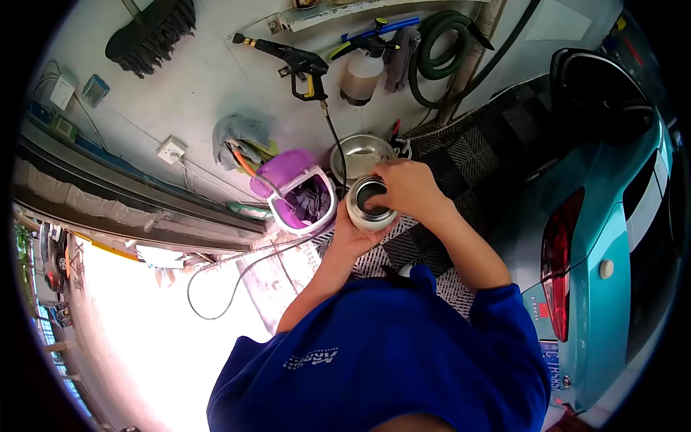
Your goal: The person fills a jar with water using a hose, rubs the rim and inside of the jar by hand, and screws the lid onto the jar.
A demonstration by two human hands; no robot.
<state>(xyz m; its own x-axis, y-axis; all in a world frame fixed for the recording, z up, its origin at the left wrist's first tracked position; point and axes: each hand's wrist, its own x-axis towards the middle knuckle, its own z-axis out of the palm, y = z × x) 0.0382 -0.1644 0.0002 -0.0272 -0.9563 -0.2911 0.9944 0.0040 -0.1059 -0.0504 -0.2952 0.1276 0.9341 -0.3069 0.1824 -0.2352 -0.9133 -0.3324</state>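
A round, light-coloured metal container (371, 204) with a wide dark opening stands at mid-frame, held up in front of my chest. My left hand (354, 234) wraps round its lower left side. Over the rim on the right is my right hand (404, 189), its fingertips dipping into the mouth; whether they pinch something inside is hidden. Just left of the container is a purple and white bucket (294, 189) with dark cloth in it. Behind it sits a metal bowl (362, 155).
A spray gun (306, 70), a spray bottle (361, 75), a coiled green hose (440, 47) and a brush (150, 37) hang on the wall. At the right stands a teal car (604, 309). A thin hose (237, 277) loops over the bright ground at the left.
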